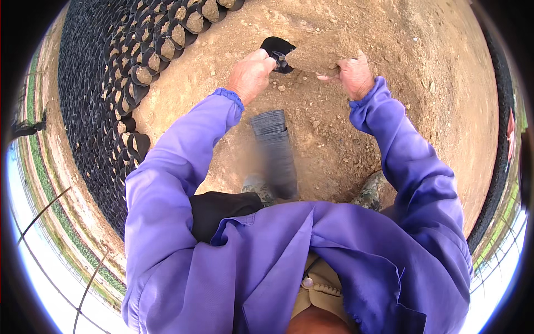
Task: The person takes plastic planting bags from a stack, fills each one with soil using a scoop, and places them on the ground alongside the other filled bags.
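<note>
My left hand (251,75) pinches the near left rim of a black plastic grow bag (277,45). The bag's mouth is spread, and some shiny folded film shows inside it. My right hand (354,77) grips the right end of a soil-coloured, scoop-like piece (321,52), whose narrower left end meets the bag's mouth. Its edges blend with the soil behind, so its exact shape is hard to make out. Below my hands, between my feet, lies a bundle of flat, stacked black bags (273,146), blurred at its near end.
Rows of soil-filled black grow bags (144,75) stand closely packed on the left. Loose brown soil with small clods (425,83) spreads ahead and to the right. A dark band (496,137) borders the soil at far right. Thin bent rods (44,215) show at lower left.
</note>
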`<action>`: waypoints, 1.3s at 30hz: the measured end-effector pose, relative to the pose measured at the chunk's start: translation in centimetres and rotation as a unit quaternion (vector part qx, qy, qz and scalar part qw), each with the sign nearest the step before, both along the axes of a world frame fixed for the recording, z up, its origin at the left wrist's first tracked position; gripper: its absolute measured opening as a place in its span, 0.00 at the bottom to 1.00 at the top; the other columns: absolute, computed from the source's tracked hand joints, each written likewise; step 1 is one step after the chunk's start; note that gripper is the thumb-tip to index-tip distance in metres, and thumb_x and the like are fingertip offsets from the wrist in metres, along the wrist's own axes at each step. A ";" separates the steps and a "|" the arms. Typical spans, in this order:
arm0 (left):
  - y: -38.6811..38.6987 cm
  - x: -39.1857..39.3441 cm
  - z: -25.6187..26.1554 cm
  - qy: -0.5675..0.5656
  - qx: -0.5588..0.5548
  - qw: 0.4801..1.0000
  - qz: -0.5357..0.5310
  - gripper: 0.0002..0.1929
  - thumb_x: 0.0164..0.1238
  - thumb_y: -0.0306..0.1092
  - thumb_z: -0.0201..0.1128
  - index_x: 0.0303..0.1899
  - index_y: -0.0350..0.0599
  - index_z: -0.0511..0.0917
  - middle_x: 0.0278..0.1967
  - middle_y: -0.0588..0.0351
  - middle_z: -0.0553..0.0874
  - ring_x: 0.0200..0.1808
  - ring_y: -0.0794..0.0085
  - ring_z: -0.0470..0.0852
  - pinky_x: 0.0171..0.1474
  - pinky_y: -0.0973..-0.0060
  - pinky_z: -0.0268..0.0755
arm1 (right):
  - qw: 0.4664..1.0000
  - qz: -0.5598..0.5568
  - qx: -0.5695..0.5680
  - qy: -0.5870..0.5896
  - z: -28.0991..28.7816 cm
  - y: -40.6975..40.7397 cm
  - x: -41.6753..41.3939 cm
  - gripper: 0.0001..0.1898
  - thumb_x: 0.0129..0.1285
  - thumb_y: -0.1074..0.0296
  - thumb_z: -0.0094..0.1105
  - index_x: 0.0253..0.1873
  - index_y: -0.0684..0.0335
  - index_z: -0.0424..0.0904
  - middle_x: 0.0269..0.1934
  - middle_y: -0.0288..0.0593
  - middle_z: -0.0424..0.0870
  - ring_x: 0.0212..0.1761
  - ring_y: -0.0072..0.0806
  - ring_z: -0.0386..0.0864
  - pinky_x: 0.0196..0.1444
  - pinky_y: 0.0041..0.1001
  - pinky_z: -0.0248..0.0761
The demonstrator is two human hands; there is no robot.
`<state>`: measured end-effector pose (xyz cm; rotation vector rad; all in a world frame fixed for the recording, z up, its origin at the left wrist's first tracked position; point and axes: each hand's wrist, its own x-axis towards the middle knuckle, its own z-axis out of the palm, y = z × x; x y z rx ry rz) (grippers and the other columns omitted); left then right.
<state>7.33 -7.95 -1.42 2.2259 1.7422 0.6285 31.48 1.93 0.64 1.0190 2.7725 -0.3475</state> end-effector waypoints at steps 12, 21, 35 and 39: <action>1.3 -0.6 -3.3 0.074 -0.081 0.994 0.008 0.10 0.47 0.27 0.62 0.33 0.46 0.72 0.31 0.49 0.73 0.34 0.53 0.79 0.32 0.56 0.72 | 0.564 -0.399 -0.410 0.596 -1.7 -1.5 -1.2 0.18 0.65 0.81 0.39 0.59 0.61 0.60 0.38 0.44 0.79 0.28 0.28 0.81 0.22 0.26 0.76; 12.4 1.9 -2.9 -0.118 -0.002 0.989 0.090 0.07 0.53 0.28 0.63 0.31 0.40 0.72 0.32 0.46 0.76 0.36 0.48 0.77 0.38 0.58 0.70 | 0.525 -0.510 -0.517 0.444 -3.3 -6.5 10.5 0.15 0.64 0.74 0.42 0.55 0.59 0.66 0.34 0.41 0.82 0.21 0.22 0.77 0.19 0.20 0.71; 23.5 1.8 -3.8 -0.032 0.101 0.979 0.176 0.24 0.56 0.31 0.64 0.55 0.41 0.69 0.44 0.39 0.77 0.46 0.45 0.77 0.49 0.57 0.71 | 0.162 -0.736 -0.558 0.349 -5.0 -15.6 20.1 0.13 0.67 0.75 0.37 0.49 0.79 0.68 0.40 0.58 0.79 0.36 0.41 0.81 0.42 0.38 0.81; 9.9 0.8 -0.9 -0.046 -0.287 0.956 0.050 0.24 0.58 0.32 0.63 0.56 0.39 0.69 0.41 0.45 0.80 0.38 0.61 0.82 0.42 0.67 0.74 | 0.238 -0.761 -0.499 0.340 -4.7 -12.7 19.7 0.13 0.65 0.78 0.35 0.47 0.81 0.66 0.38 0.60 0.78 0.36 0.46 0.81 0.40 0.42 0.81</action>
